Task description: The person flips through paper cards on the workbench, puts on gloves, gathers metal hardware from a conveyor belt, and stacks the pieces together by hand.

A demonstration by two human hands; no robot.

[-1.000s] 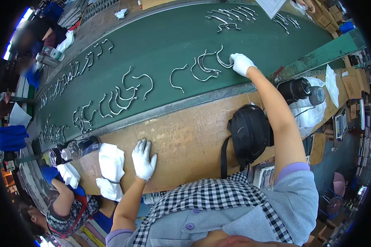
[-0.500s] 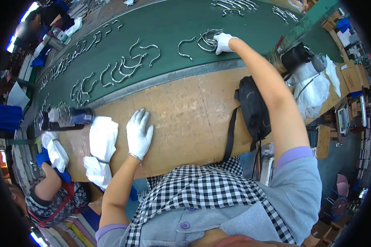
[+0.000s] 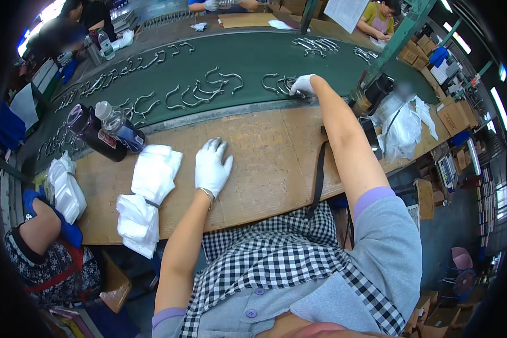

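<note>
My left hand (image 3: 213, 167), in a white glove with greyed fingertips, lies flat on the brown tabletop (image 3: 253, 163), fingers stretched out and holding nothing. Across the table, my right hand (image 3: 303, 84), also gloved, reaches over the green conveyor belt (image 3: 253, 59). Its fingers are bent down onto a small cluster of curved metal handles (image 3: 283, 85), partly hiding them. Just left of that cluster lies a single curved metal handle (image 3: 268, 83). More shiny curved handles (image 3: 200, 93) are spread along the belt to the left.
White bundles (image 3: 152, 186) and two bottles (image 3: 98, 132) stand left of my left hand. A black strap (image 3: 319, 174) and a bag lie under my right arm, with clear plastic bags (image 3: 400, 127) beyond. A green post (image 3: 400, 39) rises at right. Other people sit around the belt.
The view has tilted up, showing more of the far side and people there. My right hand stays at the handle cluster, its fingers now lower over it. My left hand still rests on the table.
</note>
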